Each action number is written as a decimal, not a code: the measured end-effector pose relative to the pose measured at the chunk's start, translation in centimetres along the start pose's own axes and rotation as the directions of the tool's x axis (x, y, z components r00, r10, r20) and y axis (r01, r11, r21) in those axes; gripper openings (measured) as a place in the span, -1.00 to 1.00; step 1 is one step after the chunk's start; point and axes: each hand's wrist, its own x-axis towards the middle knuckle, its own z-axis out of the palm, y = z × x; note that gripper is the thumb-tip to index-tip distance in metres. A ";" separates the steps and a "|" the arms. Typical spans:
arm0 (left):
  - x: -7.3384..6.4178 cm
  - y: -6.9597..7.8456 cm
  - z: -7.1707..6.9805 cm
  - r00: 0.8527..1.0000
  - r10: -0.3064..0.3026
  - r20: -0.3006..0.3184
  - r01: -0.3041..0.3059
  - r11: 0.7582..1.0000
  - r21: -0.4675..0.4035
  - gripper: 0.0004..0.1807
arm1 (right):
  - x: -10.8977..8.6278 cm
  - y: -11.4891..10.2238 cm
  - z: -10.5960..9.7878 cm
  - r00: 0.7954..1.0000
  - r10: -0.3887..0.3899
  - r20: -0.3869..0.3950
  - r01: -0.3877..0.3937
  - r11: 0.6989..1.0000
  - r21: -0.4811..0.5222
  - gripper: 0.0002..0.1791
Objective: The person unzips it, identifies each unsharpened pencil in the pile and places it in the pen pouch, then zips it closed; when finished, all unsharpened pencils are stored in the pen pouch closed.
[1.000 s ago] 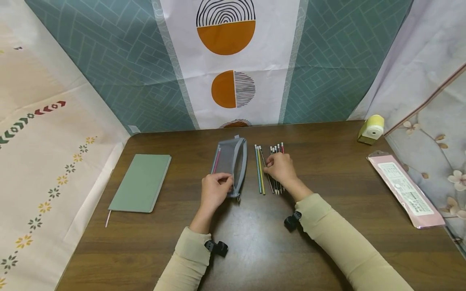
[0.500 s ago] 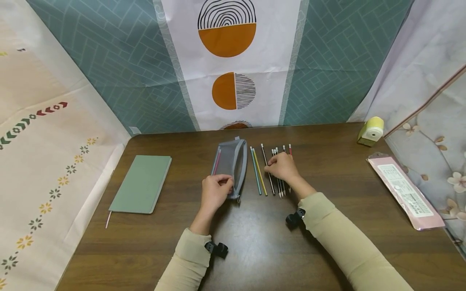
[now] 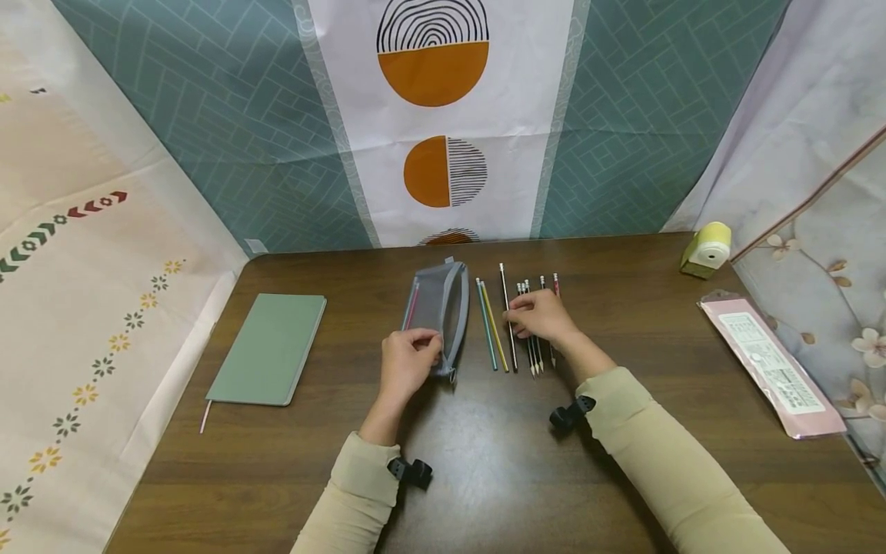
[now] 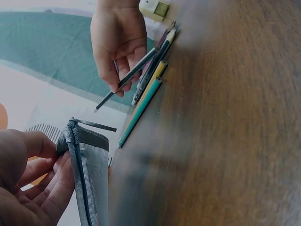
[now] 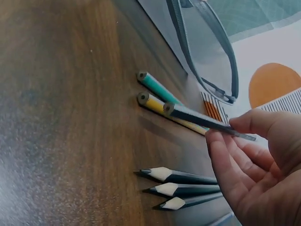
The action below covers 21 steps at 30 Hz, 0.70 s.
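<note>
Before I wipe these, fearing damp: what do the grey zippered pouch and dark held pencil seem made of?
Grey zippered pouch: probably synthetic mesh, matte, from its fine weave. Dark held pencil: likely wood, smoothly painted; its brownish, unpainted end shows a core.

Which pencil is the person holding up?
The dark, blunt-ended pencil pinched in the right hand. The teal pencil and yellow pencil lie on the table, and three dark pencils nearby have sharp points.

Your sleeved left arm [image 3: 353, 492] and right arm [image 3: 674, 454] extend forward, converging. Your left hand [image 3: 407, 362] pinches between thumb and bent fingers; your right hand [image 3: 543, 317], palm facing left, pinches between thumb and fingertip, remaining fingers loosely bent.
</note>
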 end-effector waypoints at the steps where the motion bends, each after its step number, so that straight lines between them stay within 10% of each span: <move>1: 0.0 0.0 0.0 1.000 0.000 -0.002 0.000 1.000 0.004 -0.88 | 0.0 -0.1 0.0 1.000 0.001 0.009 -0.001 1.000 0.018 -0.65; 21: 0.0 0.5 -0.4 1.000 -0.005 -0.018 0.005 1.000 0.009 -0.88 | -0.1 -1.7 2.9 0.988 -0.029 0.153 -0.021 0.949 0.313 -0.61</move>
